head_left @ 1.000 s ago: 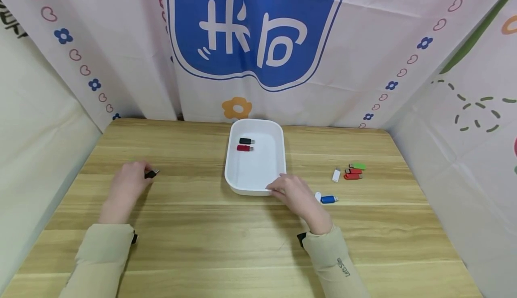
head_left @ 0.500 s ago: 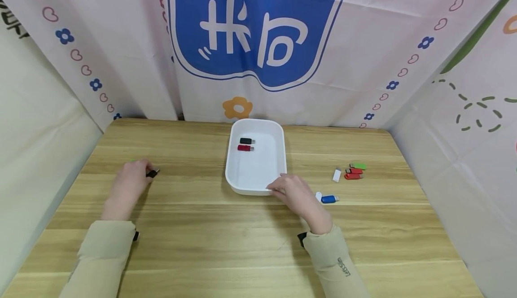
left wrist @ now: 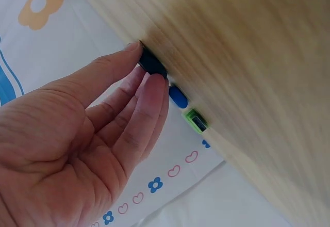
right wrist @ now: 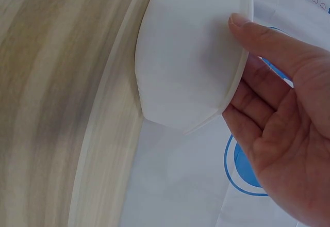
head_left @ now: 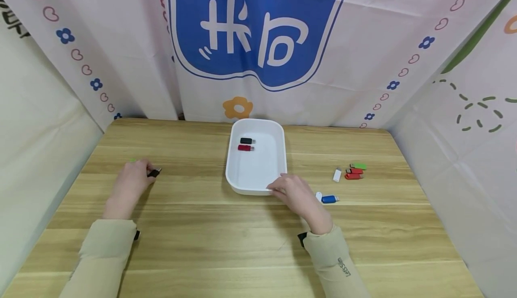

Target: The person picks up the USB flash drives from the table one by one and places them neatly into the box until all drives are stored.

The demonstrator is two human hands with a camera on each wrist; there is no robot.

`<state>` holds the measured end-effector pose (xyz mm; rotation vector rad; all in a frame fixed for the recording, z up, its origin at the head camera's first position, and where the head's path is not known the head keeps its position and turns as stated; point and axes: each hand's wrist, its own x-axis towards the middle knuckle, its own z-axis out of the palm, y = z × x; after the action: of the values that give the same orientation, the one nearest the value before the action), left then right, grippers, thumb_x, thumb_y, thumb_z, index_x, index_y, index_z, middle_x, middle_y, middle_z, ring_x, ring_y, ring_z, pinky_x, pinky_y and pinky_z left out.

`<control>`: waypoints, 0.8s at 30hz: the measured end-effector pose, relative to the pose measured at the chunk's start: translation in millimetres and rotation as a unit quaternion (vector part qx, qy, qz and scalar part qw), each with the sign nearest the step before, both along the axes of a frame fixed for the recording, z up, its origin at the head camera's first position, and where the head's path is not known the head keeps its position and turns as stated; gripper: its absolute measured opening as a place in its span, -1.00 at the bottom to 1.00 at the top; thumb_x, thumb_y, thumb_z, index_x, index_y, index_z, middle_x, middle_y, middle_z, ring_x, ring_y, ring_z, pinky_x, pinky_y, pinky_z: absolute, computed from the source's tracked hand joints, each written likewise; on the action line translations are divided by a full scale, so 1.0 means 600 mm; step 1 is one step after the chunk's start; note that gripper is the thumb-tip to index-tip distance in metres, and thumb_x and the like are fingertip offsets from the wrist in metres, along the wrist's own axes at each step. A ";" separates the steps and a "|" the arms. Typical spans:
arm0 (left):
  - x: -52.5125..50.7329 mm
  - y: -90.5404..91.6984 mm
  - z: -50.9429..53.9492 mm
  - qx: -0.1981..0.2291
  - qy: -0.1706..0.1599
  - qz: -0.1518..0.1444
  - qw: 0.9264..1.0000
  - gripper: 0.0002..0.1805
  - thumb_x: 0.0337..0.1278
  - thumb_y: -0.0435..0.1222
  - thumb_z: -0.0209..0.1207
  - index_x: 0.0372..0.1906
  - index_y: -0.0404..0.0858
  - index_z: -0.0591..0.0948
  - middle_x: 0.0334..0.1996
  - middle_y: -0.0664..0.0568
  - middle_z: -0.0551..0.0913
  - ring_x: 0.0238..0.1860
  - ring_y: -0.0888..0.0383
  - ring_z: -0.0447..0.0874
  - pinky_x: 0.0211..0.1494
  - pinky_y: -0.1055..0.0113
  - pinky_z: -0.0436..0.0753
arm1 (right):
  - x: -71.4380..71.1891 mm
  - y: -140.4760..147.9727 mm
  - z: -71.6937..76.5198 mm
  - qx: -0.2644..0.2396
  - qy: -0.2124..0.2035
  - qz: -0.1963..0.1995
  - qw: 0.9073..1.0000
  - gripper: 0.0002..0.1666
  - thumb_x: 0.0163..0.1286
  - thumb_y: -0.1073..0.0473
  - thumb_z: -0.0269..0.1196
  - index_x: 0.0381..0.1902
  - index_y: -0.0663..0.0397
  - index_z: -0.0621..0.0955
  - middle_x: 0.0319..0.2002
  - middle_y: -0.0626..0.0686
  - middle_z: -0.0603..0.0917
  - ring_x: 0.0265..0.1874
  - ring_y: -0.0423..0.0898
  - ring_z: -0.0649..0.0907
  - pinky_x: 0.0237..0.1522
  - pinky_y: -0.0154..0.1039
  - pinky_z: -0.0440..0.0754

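Note:
A black USB stick [head_left: 153, 173] is pinched between the thumb and fingers of my left hand [head_left: 130, 183], at the table's left side. The left wrist view shows the dark stick [left wrist: 152, 62] at the fingertips of the left hand [left wrist: 87, 134], with a blue stick [left wrist: 178, 97] and a green one [left wrist: 195, 120] lying just past it. My right hand [head_left: 296, 197] grips the near right rim of the white tray [head_left: 254, 192]. In the right wrist view the thumb of the right hand [right wrist: 289, 103] lies on the outside of the tray wall [right wrist: 191, 57], fingers over the rim.
Inside the tray lie a black stick [head_left: 246, 141] and a red stick [head_left: 244, 147]. To its right on the table [head_left: 226, 244] are a white stick [head_left: 337, 175], a green one [head_left: 358, 166], two red ones [head_left: 353, 177] and a blue one [head_left: 329, 199]. A printed curtain [head_left: 141, 64] hangs behind.
My left hand, with the black stick, has shifted very slightly right and away from me. The right hand keeps its grip on the tray rim.

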<state>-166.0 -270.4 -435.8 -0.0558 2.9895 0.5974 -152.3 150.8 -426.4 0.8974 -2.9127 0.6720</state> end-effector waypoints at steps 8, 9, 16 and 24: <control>-0.003 -0.001 -0.001 -0.008 0.006 0.002 1.000 -0.71 0.15 -0.43 0.28 -0.05 -0.53 0.60 -0.10 -0.48 0.65 -0.14 -0.36 0.66 -0.17 -0.11 0.63 | 0.001 0.000 0.001 0.003 0.010 0.006 1.000 -0.86 0.27 0.24 0.39 -0.21 0.01 0.81 -0.24 -0.06 0.83 -0.04 -0.04 0.77 0.15 -0.10 0.67; -0.004 -0.001 -0.001 -0.008 0.009 0.002 1.000 -0.71 0.15 -0.44 0.28 -0.05 -0.53 0.60 -0.11 -0.48 0.66 -0.14 -0.36 0.66 -0.18 -0.11 0.63 | 0.001 0.000 0.001 0.004 0.011 0.006 1.000 -0.86 0.27 0.24 0.39 -0.21 0.01 0.81 -0.24 -0.06 0.83 -0.04 -0.04 0.77 0.15 -0.10 0.67; -0.007 0.006 0.002 0.007 0.047 0.003 0.999 -0.72 0.17 -0.43 0.25 -0.04 -0.50 0.62 -0.11 -0.45 0.67 -0.11 -0.36 0.65 -0.11 -0.20 0.59 | 0.000 0.000 0.003 0.006 0.005 0.007 1.000 -0.86 0.28 0.24 0.39 -0.21 0.01 0.81 -0.23 -0.05 0.83 0.00 -0.02 0.76 0.16 -0.09 0.67; -0.010 0.018 0.007 0.029 0.099 -0.023 0.994 -0.73 0.22 -0.44 0.24 0.00 -0.44 0.64 -0.09 -0.39 0.69 -0.06 -0.31 0.66 0.00 -0.20 0.60 | 0.000 0.000 0.002 0.005 0.003 0.006 1.000 -0.86 0.27 0.24 0.39 -0.21 0.02 0.81 -0.23 -0.05 0.83 -0.03 -0.04 0.77 0.18 -0.09 0.65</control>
<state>-172.1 -259.6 -431.6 0.0822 3.1502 0.7248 -152.6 150.6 -425.3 0.9164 -2.9093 0.6551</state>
